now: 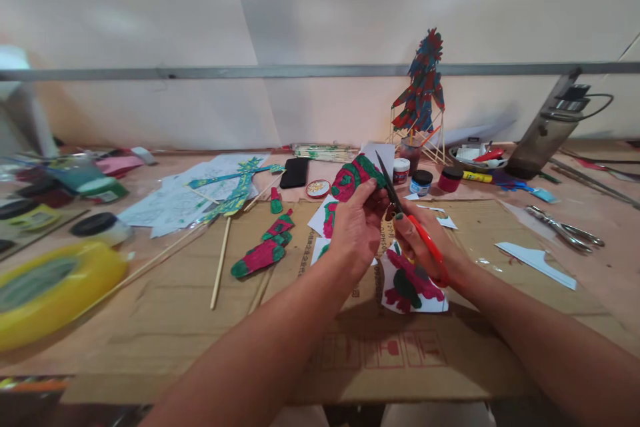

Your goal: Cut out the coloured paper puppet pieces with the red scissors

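Observation:
My left hand [356, 225] holds up a paper cutout [353, 177] coloured red and green. My right hand [419, 240] grips red-handled scissors [411, 220], whose dark blades point up and touch the cutout's right edge. Below my hands lies a white paper piece [410, 288] with a red and green drawing. More coloured cutouts [265, 248] lie to the left on the brown cardboard sheet [200, 320].
A yellow tape roll [50, 290] sits at the left. Bamboo sticks [220, 260], drawn paper sheets [175, 200], a black phone [295, 172], paint jars [423, 181], a standing puppet [423, 83], a bottle [547, 127] and metal pliers [565, 230] surround the work area.

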